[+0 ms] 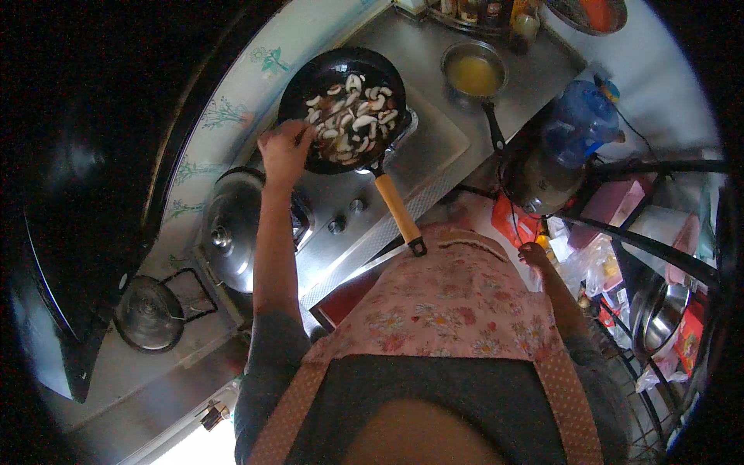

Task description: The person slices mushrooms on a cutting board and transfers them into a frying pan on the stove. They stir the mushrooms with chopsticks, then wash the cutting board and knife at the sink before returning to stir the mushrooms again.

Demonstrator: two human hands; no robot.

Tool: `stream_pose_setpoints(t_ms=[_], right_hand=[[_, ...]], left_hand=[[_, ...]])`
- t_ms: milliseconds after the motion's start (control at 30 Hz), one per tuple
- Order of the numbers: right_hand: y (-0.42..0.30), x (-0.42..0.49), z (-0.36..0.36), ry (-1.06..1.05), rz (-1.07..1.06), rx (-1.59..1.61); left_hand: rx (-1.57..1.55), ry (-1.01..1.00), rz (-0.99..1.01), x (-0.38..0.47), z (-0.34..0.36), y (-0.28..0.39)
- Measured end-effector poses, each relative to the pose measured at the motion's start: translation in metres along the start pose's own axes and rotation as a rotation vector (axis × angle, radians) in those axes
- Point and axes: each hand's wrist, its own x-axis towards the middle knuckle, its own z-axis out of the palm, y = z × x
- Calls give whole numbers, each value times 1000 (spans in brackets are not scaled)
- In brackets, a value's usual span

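A black frying pan (299,93) with a wooden handle (398,209) sits over the stove, holding sliced mushrooms (349,116) in browned liquid or sauce. My left hand (286,151) is at the pan's left rim with its fingertips bunched together. Whatever may lie between those fingers is hidden, and I cannot tell whether they touch the rim. Down at my right side is my right hand (532,256), fingers curled and nothing visible in them. The pan's handle slants toward my floral apron (442,314), and neither hand is on it.
Left of the pan stands a domed metal lid (232,232), with another round lid (149,314) farther left. A small saucepan (447,61) of yellowish liquid is at the back right. Near my right side are a blue plastic jug (581,122) and a black metal rack (651,247).
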Motion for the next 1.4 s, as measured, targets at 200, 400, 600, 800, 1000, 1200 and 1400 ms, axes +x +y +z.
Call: stream_pose_setpoints(t_ms=[200, 400, 600, 800, 1000, 1200, 1400], right_hand=[[16, 24, 3, 17, -43, -66], [3, 47, -6, -120, -460, -28], [-19, 56, 3, -157, -305, 5], [36, 64, -13, -160, -269, 269], [2, 31, -1, -23, -15, 16], [34, 47, -7, -59, -85, -22], [8, 37, 3, -13, -61, 85]], left_hand=[[-233, -213, -31, -39, -39, 3], [-197, -60, -371, -53, -59, -3], [-280, -31, -505, -68, -10, -27], [-431, -42, -416, -33, -9, 37], [-184, 69, -409, -44, -1, -16], [-345, -104, -356, -31, -18, 17], [-291, -390, -356, -27, -99, 12]])
